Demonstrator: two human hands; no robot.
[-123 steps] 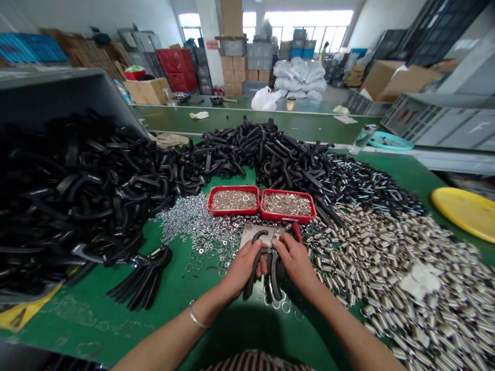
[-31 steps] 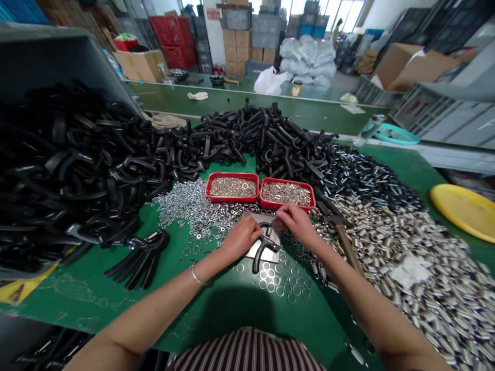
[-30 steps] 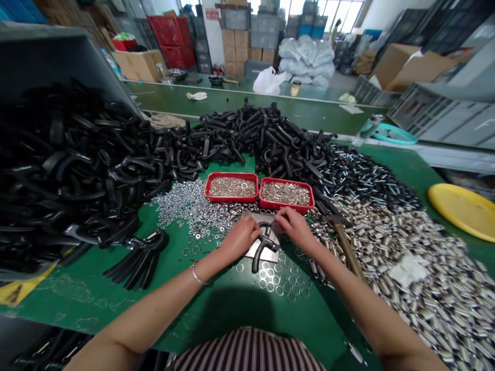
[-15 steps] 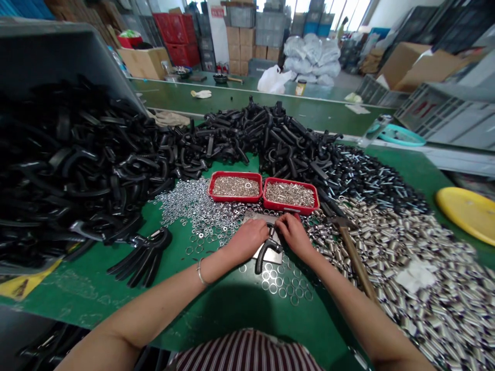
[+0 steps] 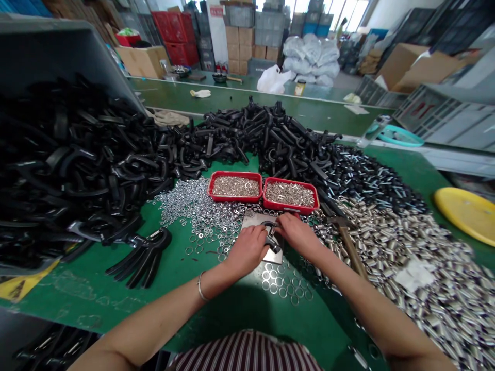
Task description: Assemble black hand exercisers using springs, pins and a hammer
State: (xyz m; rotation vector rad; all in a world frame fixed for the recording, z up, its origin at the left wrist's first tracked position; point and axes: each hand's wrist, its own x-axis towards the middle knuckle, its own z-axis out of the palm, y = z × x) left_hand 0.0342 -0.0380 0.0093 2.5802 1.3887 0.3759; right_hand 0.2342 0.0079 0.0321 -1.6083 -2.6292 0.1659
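Observation:
A black curved handle point(image 5: 273, 244) with a shiny metal part lies over a small metal plate point(image 5: 251, 219) on the green table. My left hand point(image 5: 249, 246) is closed around the handle's left side, its fingertips partly hidden. On the other side, my right hand point(image 5: 294, 232) pinches at the handle's upper end. Just beyond the plate stand two red trays, one with tiny brass-coloured pieces point(image 5: 235, 187) and one with small pins point(image 5: 290, 194). Several flat metal rings point(image 5: 279, 282) lie near the plate's front edge.
Black handles point(image 5: 247, 129) are heaped behind the trays and spill from a grey bin point(image 5: 112, 67) at left. Metal sleeves point(image 5: 436, 268) cover the right side, where a hammer point(image 5: 352, 247) lies. Small nuts point(image 5: 185, 203) spread left of the trays. A yellow lid point(image 5: 467, 212) sits far right.
My left hand has moved nearer, down onto the handle's curved arm. The handle has turned, and its arm no longer points toward me. My right hand stays at its upper end.

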